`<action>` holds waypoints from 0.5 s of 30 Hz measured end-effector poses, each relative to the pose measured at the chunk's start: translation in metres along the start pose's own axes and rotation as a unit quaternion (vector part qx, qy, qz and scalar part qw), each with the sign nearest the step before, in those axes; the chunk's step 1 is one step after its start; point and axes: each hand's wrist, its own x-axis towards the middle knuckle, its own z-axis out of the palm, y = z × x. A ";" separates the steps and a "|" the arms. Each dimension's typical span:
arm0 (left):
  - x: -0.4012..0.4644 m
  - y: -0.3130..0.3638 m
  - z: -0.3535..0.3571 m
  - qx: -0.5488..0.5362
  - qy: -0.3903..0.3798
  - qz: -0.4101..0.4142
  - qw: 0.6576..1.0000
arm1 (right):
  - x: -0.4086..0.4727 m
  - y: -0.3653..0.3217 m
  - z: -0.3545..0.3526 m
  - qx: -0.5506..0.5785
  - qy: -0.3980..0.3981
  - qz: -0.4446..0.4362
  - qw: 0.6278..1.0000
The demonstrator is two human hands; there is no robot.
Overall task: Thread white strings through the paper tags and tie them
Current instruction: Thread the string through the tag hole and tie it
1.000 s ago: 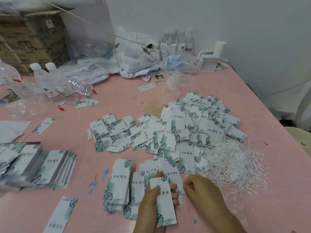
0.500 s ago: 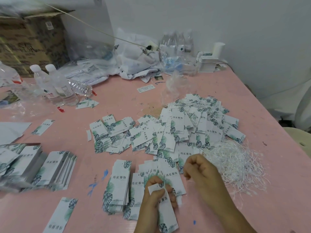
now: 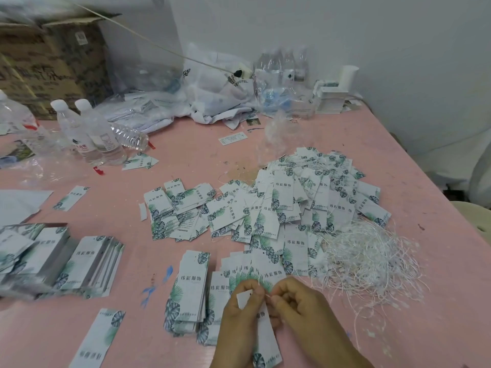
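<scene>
My left hand point(image 3: 240, 314) grips one white paper tag point(image 3: 267, 338) with a green leaf print, its top end between thumb and fingers. My right hand point(image 3: 297, 301) pinches a thin white string point(image 3: 261, 289) right at that top end, fingers curled. A tangled heap of white strings point(image 3: 369, 258) lies to the right on the pink table point(image 3: 132, 349). A big loose pile of tags point(image 3: 287, 205) with strings spreads behind my hands. Short stacks of tags point(image 3: 190, 290) lie just left of my left hand.
More tag stacks point(image 3: 87, 264) sit at the left edge. Water bottles point(image 3: 90, 134) stand at the back left, before a cardboard box point(image 3: 47, 65). Plastic bags point(image 3: 212, 96) and a white dispenser point(image 3: 334, 94) line the wall. The table's right edge runs diagonally past a chair point(image 3: 475, 216).
My right hand came back down from the string heap to the tag's top end, carrying a string. My left hand turned the tag slightly and keeps holding it.
</scene>
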 end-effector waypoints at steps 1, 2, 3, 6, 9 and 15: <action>-0.001 0.002 0.001 -0.014 0.005 0.003 1.000 | 0.000 0.003 -0.003 0.027 0.002 0.017 0.999; -0.001 0.005 0.002 -0.038 0.009 0.003 0.999 | 0.000 0.007 -0.008 0.047 0.008 0.037 0.998; -0.001 0.008 0.003 -0.058 0.012 0.004 0.998 | -0.001 0.011 -0.013 0.061 0.017 0.059 0.996; -0.003 0.011 0.002 -0.085 0.018 0.009 0.996 | -0.002 0.023 -0.029 0.077 0.061 0.111 0.989; -0.004 0.007 0.004 -0.083 0.007 0.002 0.996 | -0.002 0.021 -0.029 0.014 0.134 0.083 0.987; -0.006 -0.006 0.009 0.011 -0.015 0.030 0.999 | 0.008 -0.012 -0.001 0.068 0.096 0.038 0.992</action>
